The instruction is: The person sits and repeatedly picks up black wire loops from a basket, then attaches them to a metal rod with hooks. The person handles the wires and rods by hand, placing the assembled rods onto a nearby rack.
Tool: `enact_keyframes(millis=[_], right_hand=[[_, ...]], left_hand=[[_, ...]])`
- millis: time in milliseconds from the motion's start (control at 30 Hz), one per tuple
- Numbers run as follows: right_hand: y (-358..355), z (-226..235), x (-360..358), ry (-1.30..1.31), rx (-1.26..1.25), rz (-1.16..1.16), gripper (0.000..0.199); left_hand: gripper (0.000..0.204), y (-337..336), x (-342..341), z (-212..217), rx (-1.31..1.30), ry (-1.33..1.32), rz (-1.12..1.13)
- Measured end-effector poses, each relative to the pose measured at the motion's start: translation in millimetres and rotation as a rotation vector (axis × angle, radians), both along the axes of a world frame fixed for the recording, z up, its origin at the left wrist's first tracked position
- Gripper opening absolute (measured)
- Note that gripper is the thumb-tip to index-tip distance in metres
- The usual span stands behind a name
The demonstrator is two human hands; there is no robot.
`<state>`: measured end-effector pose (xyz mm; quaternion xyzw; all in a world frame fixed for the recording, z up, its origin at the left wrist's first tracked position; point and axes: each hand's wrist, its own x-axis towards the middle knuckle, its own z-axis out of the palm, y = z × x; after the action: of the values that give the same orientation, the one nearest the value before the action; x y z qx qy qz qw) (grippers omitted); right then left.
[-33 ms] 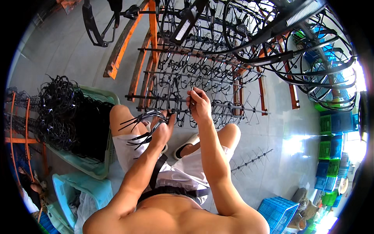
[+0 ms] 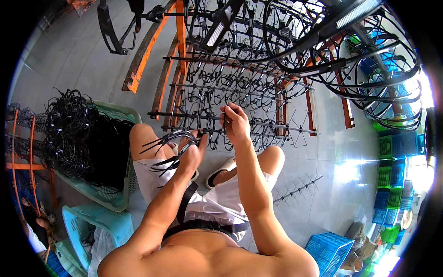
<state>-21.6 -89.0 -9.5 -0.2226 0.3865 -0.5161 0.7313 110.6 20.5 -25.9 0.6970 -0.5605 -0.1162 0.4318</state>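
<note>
Several thin, curved black plastic frames [image 2: 171, 136] fan out to the left from my left hand [image 2: 190, 156], which is closed around them. Just right of it and a little higher, my right hand [image 2: 236, 123] is pinched at the lowest front rod [image 2: 161, 114] of a rack. A small dark part shows at those fingertips, mostly hidden by the fingers, so its kind cannot be made out. Rows of similar black frames [image 2: 205, 99] hang from the rack's rods beyond both hands.
An orange rack post [image 2: 181, 41] stands ahead. Large black hoops [image 2: 318, 69] hang at upper right. A green crate [image 2: 124, 203] piled with black frames [image 2: 69, 134] is at left. A spiked rod [image 2: 299, 190] lies on the floor. A blue crate [image 2: 327, 251] sits at lower right.
</note>
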Motion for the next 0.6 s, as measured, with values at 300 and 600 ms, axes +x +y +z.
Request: enact_keyframes(millis=[300, 600], right_hand=[[-4.4, -11.6, -0.9, -0.077, 0.016, -0.032, 0.017], [0.1, -11.2, -0.6, -0.051, -0.031, -0.053, 0.016]], left_hand=[[0.026, 0.9, -0.5, -5.3, 0.001, -0.015, 0.015], [0.028, 5.0, -3.5, 1.5, 0.017, -0.054, 0.0]])
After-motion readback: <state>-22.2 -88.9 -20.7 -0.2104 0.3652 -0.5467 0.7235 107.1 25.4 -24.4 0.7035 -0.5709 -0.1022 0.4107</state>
